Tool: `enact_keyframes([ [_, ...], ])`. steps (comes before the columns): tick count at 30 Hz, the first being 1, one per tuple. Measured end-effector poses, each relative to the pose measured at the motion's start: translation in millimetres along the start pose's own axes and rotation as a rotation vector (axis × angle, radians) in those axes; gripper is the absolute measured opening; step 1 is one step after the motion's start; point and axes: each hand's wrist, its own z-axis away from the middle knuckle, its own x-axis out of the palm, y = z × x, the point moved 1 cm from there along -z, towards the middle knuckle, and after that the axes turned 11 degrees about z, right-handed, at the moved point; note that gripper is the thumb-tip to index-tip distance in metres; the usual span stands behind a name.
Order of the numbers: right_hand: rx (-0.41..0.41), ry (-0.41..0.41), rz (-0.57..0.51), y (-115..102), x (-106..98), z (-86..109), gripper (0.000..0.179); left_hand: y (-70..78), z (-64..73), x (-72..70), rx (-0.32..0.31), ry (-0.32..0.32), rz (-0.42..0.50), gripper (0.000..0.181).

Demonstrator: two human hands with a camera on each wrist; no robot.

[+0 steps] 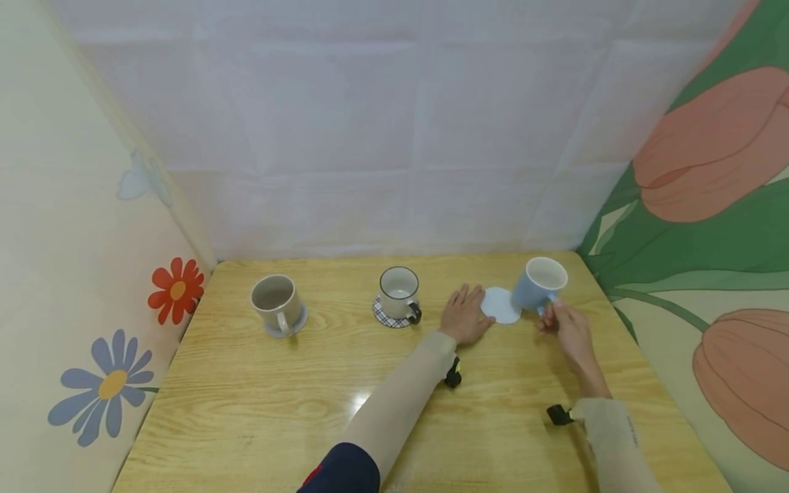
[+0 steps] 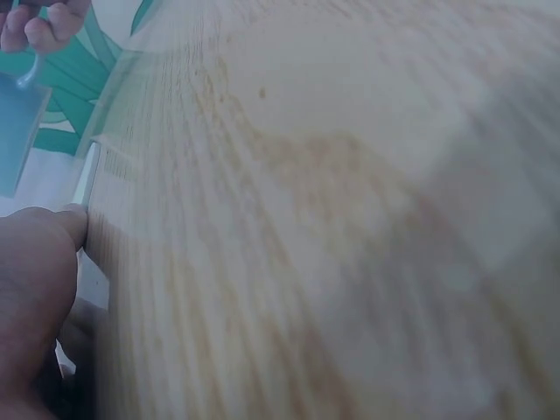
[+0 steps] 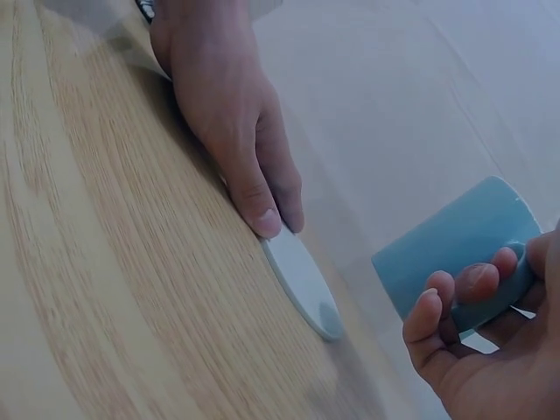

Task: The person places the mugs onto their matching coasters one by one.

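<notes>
A light blue mug (image 1: pixel 531 291) with a white inside is gripped by its handle in my right hand (image 1: pixel 568 330). In the right wrist view the mug (image 3: pixel 459 249) is tilted and held off the table, apart from the coaster. A round pale coaster (image 1: pixel 501 305) lies flat on the table just left of the mug. My left hand (image 1: pixel 465 318) rests on the table at the coaster's left edge. Its thumb and forefinger hold the coaster's rim (image 3: pixel 302 284) between them, the other fingers fairly straight.
A white mug with a dark rim (image 1: pixel 398 294) stands on a checked coaster (image 1: pixel 390 322) left of my left hand. Farther left, a grey-beige mug (image 1: pixel 274 301) stands on a pale coaster (image 1: pixel 302 322). The wooden table (image 1: pixel 265 404) meets a white cloth backdrop (image 1: pixel 320 137) behind.
</notes>
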Motion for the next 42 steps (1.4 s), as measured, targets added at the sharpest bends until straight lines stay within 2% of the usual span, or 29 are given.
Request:
enact_keyframes([
  [9,-0.019,0.004,-0.05,-0.8,6.1,1.8,0.049,1.2,1.0,-3.2,-0.015,-0.017,0.018,0.074],
  [15,-0.023,0.0,-0.037,1.4,8.8,0.8,0.045,0.1,-0.1,-1.9,-0.008,-0.009,0.011,0.075],
  [23,-0.014,-0.021,-0.033,3.0,13.2,-1.3,0.055,-2.7,-4.0,3.0,-0.001,0.01,0.005,0.075],
  [30,-0.006,-0.039,-0.016,4.0,16.4,-2.1,0.053,-7.7,-7.1,10.7,0.029,0.044,-0.015,0.076],
  [42,-0.016,-0.051,-0.031,3.3,21.4,-2.8,0.046,-0.8,-2.7,0.2,-0.008,-0.005,0.019,0.077],
])
